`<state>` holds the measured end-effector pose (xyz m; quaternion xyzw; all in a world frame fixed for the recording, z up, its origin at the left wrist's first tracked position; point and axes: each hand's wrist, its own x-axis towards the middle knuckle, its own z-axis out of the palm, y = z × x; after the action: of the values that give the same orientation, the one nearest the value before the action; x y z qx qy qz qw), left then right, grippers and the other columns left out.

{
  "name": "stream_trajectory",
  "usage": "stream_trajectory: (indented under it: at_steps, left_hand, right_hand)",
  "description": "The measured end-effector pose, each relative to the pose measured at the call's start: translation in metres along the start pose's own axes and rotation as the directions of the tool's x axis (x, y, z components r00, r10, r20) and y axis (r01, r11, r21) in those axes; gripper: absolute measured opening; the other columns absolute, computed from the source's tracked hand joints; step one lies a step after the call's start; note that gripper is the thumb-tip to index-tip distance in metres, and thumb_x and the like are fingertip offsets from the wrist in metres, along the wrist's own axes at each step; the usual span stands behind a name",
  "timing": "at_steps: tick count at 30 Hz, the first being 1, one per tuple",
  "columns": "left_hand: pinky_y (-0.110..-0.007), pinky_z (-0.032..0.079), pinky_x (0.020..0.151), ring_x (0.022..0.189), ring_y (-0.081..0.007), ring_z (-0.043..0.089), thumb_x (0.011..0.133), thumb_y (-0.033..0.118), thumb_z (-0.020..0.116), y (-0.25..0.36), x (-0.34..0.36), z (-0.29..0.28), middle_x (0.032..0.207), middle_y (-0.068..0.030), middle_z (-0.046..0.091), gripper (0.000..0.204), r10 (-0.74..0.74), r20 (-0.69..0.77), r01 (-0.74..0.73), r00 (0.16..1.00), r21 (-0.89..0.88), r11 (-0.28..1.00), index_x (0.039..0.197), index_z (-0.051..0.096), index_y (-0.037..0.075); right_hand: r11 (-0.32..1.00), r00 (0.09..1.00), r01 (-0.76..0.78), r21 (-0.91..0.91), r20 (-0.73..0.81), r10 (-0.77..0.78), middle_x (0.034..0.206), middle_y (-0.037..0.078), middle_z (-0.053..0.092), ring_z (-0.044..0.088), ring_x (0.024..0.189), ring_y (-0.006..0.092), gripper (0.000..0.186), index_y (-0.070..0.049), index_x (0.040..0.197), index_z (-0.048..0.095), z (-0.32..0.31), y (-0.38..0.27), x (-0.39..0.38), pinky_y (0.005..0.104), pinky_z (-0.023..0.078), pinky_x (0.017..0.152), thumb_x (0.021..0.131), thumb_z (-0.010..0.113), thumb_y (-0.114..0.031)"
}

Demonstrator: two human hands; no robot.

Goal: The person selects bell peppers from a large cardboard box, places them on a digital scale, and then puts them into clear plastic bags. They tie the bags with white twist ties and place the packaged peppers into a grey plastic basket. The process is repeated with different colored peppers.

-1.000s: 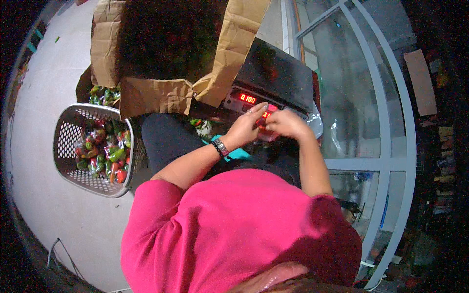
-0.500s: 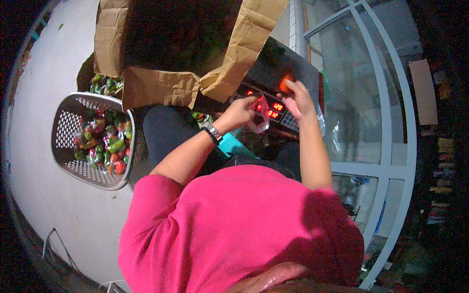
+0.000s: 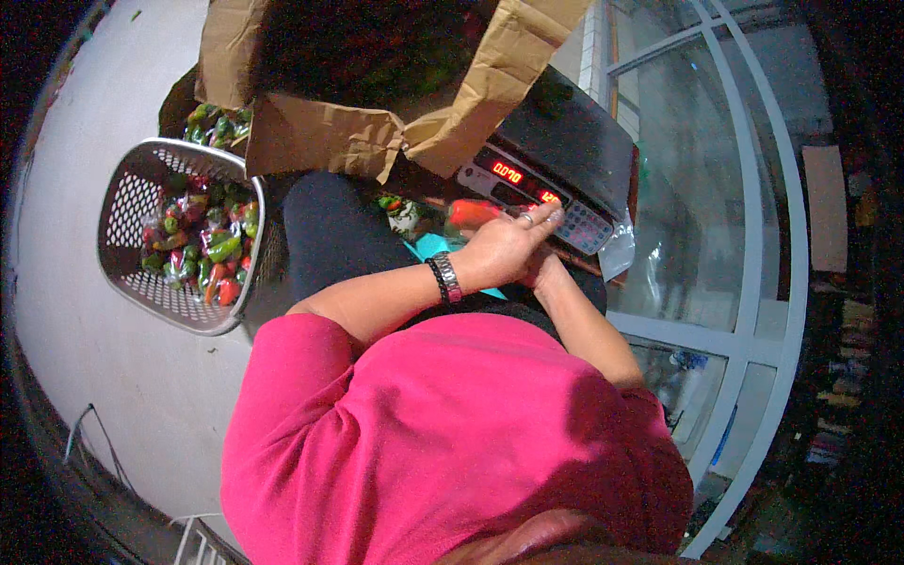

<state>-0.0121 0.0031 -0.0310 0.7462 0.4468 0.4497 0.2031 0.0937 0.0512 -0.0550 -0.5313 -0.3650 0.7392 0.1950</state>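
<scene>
My hands meet in front of the scale (image 3: 586, 141). My left hand (image 3: 499, 247), with a ring and a watch on its wrist, lies over my right hand. Its fingers are pressed together and point toward the scale's keypad. At its far left side is a red pepper (image 3: 473, 214), seemingly in a clear plastic bag, the film hard to make out. My left hand seems to grip this bag. My right hand (image 3: 544, 267) is just below and right of the left one, its fingers mostly hidden underneath. Red lit figures (image 3: 507, 171) show on the scale's panel.
A grey plastic basket (image 3: 115, 218) on the floor at left holds several bagged peppers (image 3: 202, 240). An open cardboard box (image 3: 315, 137) with dark contents stands ahead. More bagged peppers (image 3: 217, 124) lie behind the basket. A glass-paned metal frame (image 3: 749, 235) rises at right.
My right hand has come down and left from over the scale to meet my left hand, which moved right. The red pepper is now beside the left hand. The view has shifted slightly.
</scene>
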Motion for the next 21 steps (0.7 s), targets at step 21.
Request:
stream_trajectory:
  at_steps: [21]
  left_hand:
    - [-0.032, 0.035, 0.091, 0.113, -0.0308, 0.039, 0.063, -0.006, 0.048, 0.000, 0.008, -0.035, 0.129, -0.0147, 0.032, 0.057, -0.124, -0.217, 0.054, 0.968, -0.301, 0.952, 0.119, 0.038, 0.000]
  right_hand:
    - [0.155, 0.669, 0.693, -0.705, 0.708, 0.229, 0.083, 0.011, 0.062, 0.059, 0.076, 0.0244, 0.024, -0.004, 0.085, 0.062, -0.019, -0.139, 0.000, 0.0342, 0.045, 0.075, 0.073, 0.056, -0.023]
